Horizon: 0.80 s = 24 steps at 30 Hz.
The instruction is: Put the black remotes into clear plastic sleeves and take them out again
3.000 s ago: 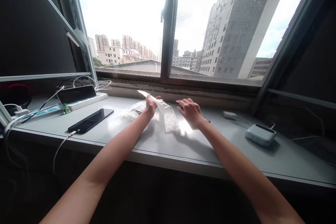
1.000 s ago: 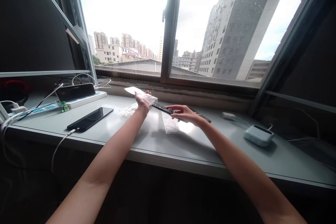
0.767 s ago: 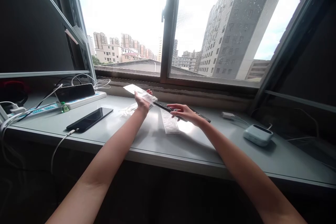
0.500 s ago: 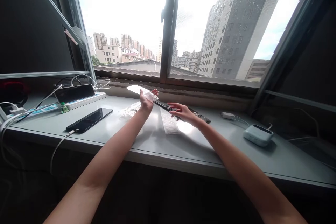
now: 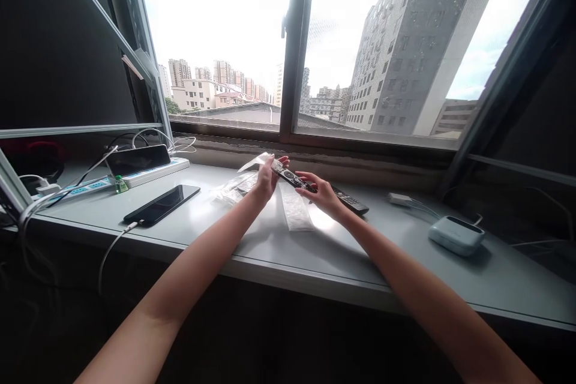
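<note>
While the desk (image 5: 315, 258) carries the rest, two hands work above its middle. Phone (image 5: 164, 205) flat toward the left front edge, presumably there to suit its cable (image 5: 112, 246). Second remote (image 5: 353, 203) by the right wrist, nearer the far edge. Held remote (image 5: 290, 176) raised off the surface: right hand (image 5: 323, 192) pinches the near end, left hand (image 5: 266, 181) grips the plastic sleeve (image 5: 258, 160) at the other, probably to steady both; how far it is sleeved, cannot tell.
</note>
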Each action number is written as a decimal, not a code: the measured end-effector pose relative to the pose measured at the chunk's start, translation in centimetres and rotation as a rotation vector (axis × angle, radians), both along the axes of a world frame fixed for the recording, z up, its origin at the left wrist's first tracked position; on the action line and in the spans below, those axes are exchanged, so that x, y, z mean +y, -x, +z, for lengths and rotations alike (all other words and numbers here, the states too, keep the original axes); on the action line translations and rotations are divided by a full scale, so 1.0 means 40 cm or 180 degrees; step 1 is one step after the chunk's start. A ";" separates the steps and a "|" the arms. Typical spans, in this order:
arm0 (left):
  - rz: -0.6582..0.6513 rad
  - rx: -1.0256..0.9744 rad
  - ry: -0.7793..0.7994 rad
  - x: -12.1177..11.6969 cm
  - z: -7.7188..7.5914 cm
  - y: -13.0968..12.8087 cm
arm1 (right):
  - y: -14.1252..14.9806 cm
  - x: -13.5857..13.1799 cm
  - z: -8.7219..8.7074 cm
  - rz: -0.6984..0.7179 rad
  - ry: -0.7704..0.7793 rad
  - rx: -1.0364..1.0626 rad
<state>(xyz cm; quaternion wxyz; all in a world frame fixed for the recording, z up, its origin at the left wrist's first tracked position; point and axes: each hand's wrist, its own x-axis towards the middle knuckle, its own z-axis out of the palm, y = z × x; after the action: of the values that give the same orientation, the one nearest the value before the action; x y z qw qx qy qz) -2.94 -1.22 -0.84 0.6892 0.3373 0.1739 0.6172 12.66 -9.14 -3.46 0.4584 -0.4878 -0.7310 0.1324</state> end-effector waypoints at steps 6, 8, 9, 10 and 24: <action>0.0018 -0.0094 0.0218 -0.007 0.005 -0.004 | 0.003 -0.002 -0.001 0.0094 -0.0429 -0.0271; -0.0045 -0.0069 0.0220 -0.004 -0.001 -0.005 | 0.003 -0.002 -0.003 0.0064 -0.0412 -0.0323; -0.0110 -0.0020 0.0170 -0.003 -0.005 -0.007 | 0.003 -0.001 -0.005 0.0026 -0.0404 -0.0339; -0.0194 0.0053 0.0086 -0.002 -0.010 -0.009 | 0.002 0.000 -0.006 -0.0023 -0.0406 -0.0345; -0.0580 0.1301 -0.0787 -0.002 -0.035 -0.014 | 0.004 0.014 -0.021 -0.0394 -0.0788 -0.0254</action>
<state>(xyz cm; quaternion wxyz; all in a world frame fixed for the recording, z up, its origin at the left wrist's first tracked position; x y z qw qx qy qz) -2.37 -1.31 -2.23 0.6461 0.5511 0.2017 0.4881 12.50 -8.58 -4.30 0.4930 -0.4766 -0.7279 -0.0068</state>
